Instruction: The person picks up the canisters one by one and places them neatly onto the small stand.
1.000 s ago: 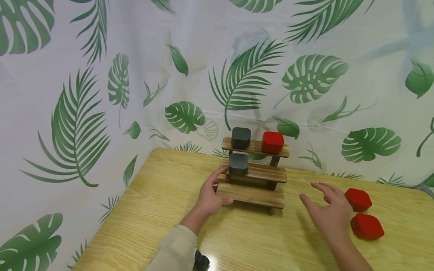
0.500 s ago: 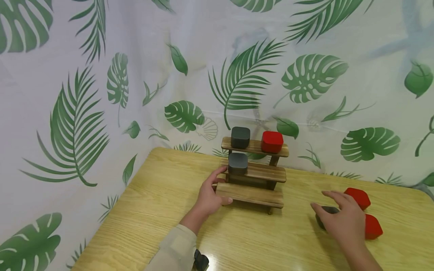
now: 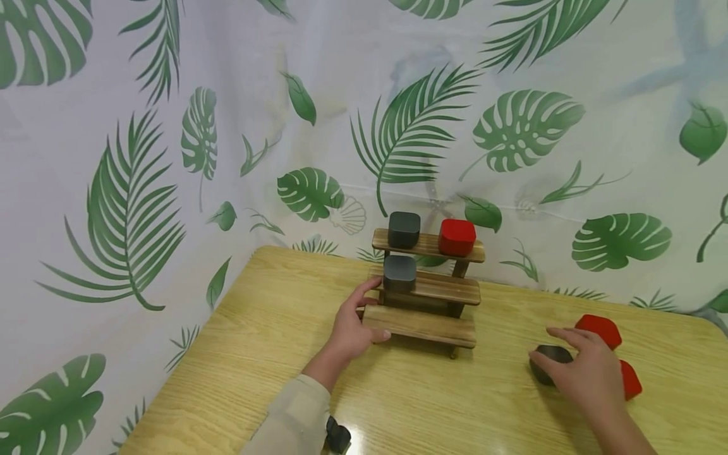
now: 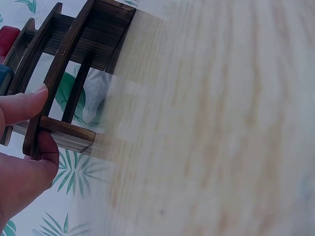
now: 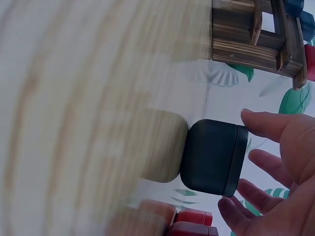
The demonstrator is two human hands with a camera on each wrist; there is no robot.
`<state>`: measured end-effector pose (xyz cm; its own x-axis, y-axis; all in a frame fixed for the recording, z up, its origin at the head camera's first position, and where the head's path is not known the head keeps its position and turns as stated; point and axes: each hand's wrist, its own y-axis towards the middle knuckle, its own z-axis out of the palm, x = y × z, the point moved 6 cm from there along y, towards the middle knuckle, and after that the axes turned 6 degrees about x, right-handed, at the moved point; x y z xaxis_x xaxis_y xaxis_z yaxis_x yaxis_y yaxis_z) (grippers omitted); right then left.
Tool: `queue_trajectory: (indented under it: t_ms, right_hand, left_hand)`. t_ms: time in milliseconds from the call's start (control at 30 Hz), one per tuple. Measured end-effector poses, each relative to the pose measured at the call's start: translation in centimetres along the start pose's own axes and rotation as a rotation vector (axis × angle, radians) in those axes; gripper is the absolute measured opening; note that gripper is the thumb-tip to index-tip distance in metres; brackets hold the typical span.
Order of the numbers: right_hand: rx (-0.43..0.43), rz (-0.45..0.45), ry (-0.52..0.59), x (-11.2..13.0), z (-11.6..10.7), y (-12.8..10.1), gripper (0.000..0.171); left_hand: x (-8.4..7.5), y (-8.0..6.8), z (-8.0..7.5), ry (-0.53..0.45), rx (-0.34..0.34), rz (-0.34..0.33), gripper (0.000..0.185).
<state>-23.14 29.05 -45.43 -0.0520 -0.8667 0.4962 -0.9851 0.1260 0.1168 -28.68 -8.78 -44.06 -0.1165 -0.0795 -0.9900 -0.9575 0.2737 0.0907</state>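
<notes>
A three-tier wooden stand (image 3: pixel 432 327) sits mid-table. Its top shelf carries a dark grey box (image 3: pixel 404 229) and a red box (image 3: pixel 457 237); another dark grey box (image 3: pixel 399 273) is on the middle shelf. My left hand (image 3: pixel 372 314) grips the stand's left end, thumb on the lowest shelf; the left wrist view shows thumb and finger pinching the side frame (image 4: pixel 56 88). My right hand (image 3: pixel 545 346) curls over a third dark grey box (image 3: pixel 553 352) lying on the table, with the thumb (image 5: pixel 266 125) and fingers on either side of the box (image 5: pixel 211 157).
Two red boxes (image 3: pixel 598 327) (image 3: pixel 631 380) lie on the table just right of my right hand. The wooden table (image 3: pixel 273 328) stands against a leaf-print curtain (image 3: pixel 142 189). A black wrist camera (image 3: pixel 338 437) sits on my left sleeve.
My right hand came down and toward me from the red boxes onto the dark grey box and curled round it. The left hand and the stand have stayed put.
</notes>
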Motion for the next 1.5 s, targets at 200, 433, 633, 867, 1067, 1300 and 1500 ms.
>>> queue_trajectory:
  t_ms: [200, 433, 633, 867, 1067, 1300, 1500]
  right_hand:
    - [0.059, 0.032, -0.023, -0.4, 0.0, -0.1, 0.066]
    - [0.136, 0.108, -0.003, -1.0, 0.0, -0.3, 0.077]
    - [0.207, 0.123, -0.004, -1.6, 0.1, -0.5, 0.082]
    - [0.224, 0.116, -0.008, -1.7, 0.3, -0.5, 0.083]
    - [0.207, 0.099, -0.005, -1.6, 0.3, -0.8, 0.082]
    - [0.169, 0.097, -0.001, -1.6, 0.5, -1.0, 0.078]
    - [0.144, 0.094, 0.013, -1.3, 0.5, -0.8, 0.079]
  left_hand:
    - [0.0, 0.0, 0.1, 0.002, 0.003, 0.002, 0.09]
    - [0.0, 0.0, 0.0, 0.001, -0.001, 0.007, 0.09]
    - [-0.2, -0.1, 0.1, 0.001, -0.001, -0.001, 0.09]
    - [-0.2, 0.0, 0.0, -0.004, 0.002, 0.006, 0.09]
    - [1.8, 0.9, 0.0, -0.006, 0.006, -0.002, 0.094]
    - [4.0, 1.7, -0.2, 0.003, -0.003, -0.005, 0.098]
    - [4.1, 1.8, -0.2, 0.013, -0.005, -0.004, 0.099]
